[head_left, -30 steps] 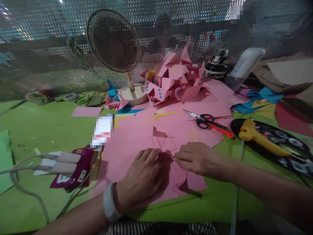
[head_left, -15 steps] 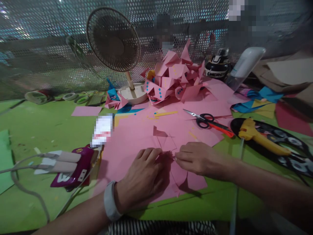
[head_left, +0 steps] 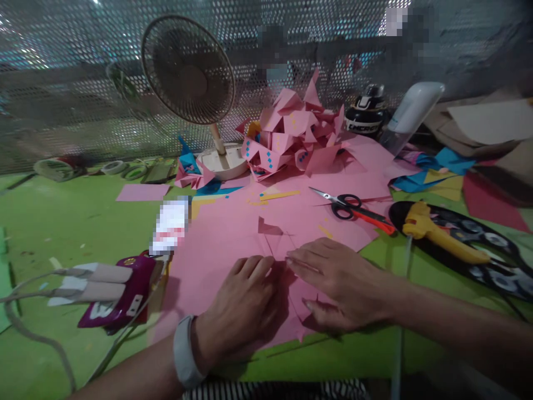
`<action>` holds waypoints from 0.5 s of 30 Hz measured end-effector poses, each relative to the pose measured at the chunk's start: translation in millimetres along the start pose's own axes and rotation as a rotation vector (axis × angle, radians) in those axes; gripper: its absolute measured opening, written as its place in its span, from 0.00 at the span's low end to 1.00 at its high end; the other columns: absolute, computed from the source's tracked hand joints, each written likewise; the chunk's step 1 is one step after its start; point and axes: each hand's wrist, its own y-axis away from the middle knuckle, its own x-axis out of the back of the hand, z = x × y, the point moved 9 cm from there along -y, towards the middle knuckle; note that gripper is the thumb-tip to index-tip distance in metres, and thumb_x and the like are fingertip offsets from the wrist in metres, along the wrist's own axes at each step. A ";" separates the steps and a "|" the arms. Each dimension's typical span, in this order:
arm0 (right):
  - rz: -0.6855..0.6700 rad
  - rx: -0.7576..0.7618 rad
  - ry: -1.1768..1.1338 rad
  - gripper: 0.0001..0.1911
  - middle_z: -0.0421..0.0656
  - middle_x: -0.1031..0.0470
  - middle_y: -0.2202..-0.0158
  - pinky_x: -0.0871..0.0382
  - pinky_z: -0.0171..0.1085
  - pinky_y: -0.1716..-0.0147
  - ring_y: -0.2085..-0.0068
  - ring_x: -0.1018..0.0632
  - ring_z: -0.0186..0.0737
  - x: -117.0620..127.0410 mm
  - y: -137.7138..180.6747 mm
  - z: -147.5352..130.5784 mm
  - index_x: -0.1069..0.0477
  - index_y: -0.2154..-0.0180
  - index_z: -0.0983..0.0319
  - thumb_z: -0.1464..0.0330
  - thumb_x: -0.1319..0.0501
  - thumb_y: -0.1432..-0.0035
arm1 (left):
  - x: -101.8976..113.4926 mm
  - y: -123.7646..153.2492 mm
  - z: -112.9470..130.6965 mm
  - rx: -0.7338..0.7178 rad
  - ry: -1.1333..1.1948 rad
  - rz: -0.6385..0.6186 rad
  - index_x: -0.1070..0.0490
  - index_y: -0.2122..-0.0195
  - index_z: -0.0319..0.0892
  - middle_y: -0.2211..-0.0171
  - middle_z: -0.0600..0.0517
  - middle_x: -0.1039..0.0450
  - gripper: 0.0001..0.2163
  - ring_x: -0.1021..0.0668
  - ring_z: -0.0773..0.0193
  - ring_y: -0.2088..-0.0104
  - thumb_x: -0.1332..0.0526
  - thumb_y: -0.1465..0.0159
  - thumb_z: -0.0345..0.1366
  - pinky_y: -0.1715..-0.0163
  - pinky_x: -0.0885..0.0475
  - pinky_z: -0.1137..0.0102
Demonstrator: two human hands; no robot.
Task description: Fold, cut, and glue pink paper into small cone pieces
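Note:
My left hand (head_left: 244, 305) lies flat, fingers together, on a folded piece of pink paper (head_left: 277, 244) in front of me. My right hand (head_left: 339, 280) lies beside it, fingers stretched out and pressing down on the same pink piece. Both hands rest on a big spread of pink sheets (head_left: 216, 244) on the green table (head_left: 62, 222). A light band sits on my left wrist.
A heap of folded pink paper shapes (head_left: 297, 139) stands behind, next to a small fan (head_left: 189, 72). Scissors (head_left: 352, 206) lie right of centre; a yellow glue gun (head_left: 441, 236) rests on a dark tray. A purple power block with plugs (head_left: 112, 283) sits at left. Tape rolls (head_left: 112, 166) line the mesh wall.
My right hand went from pinching the paper's edge to lying flat across the folded piece, sliding left and toward me. The left hand stayed in place.

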 end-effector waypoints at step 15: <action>-0.066 -0.134 0.097 0.28 0.59 0.36 0.44 0.41 0.51 0.51 0.44 0.37 0.56 -14.3 7.8 4.2 0.35 0.48 0.71 0.56 0.49 0.41 | 1.5 -2.9 -2.6 0.003 0.005 0.042 0.32 0.59 0.41 0.60 0.46 0.33 0.09 0.30 0.58 0.61 0.49 0.37 0.34 0.60 0.33 0.59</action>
